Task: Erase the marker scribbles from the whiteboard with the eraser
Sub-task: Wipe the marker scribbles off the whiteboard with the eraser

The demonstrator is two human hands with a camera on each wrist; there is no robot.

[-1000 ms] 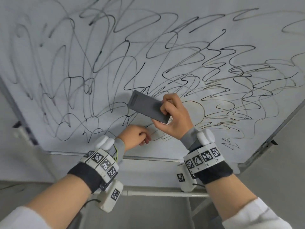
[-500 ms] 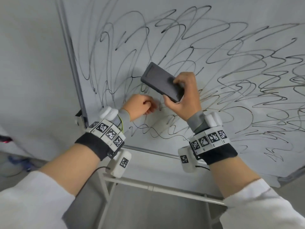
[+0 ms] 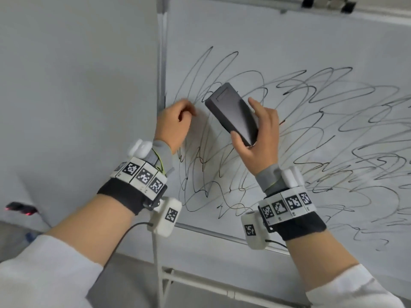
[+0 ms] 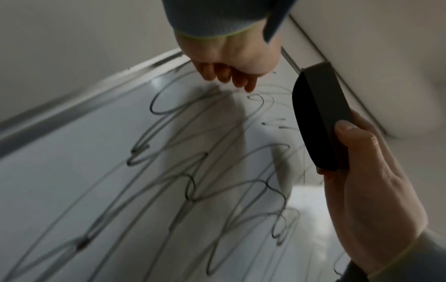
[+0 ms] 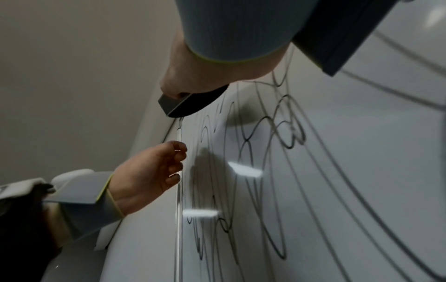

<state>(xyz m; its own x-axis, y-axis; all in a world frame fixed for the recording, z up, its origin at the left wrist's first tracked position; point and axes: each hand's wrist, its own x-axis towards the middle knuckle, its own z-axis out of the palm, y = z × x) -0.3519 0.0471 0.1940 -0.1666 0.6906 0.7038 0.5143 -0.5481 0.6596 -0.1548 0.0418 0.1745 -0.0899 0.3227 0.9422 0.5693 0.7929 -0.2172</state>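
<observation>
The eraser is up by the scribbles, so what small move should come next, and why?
Probably press the eraser flat onto the whiteboard. The right hand holds it by its lower end, and its dark pad looks lifted off the surface. The scribbles beneath show no wiped patch, and the left hand holds nothing.

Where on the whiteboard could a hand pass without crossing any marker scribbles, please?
Bare whiteboard runs along the top, between the upper frame and the scribbles. From there down it is crowded, dense around the eraser in the right hand and beside the left hand.
</observation>
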